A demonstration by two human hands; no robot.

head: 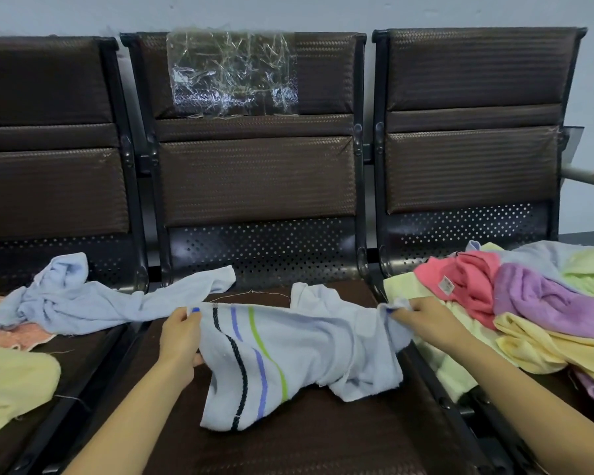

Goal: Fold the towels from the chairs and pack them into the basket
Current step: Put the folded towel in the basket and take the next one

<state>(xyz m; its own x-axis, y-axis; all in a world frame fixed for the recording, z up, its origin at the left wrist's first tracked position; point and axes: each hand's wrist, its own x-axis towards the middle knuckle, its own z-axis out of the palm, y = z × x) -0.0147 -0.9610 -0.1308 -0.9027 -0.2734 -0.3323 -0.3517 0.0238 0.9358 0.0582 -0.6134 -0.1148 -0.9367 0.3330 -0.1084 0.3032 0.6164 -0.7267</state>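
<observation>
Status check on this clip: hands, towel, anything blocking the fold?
Left hand and right hand each hold a grip on the striped towel, stretched over the middle seat. Not folded yet. Light blue towel trails onto the seat behind. No basket in view.

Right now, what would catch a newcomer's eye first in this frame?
The pale blue striped towel stretched between the left hand and right hand over the middle seat. Next, the bright heap of pink, purple, yellow and green towels on the right seat, and the crinkled clear plastic stuck on the middle backrest.
</observation>
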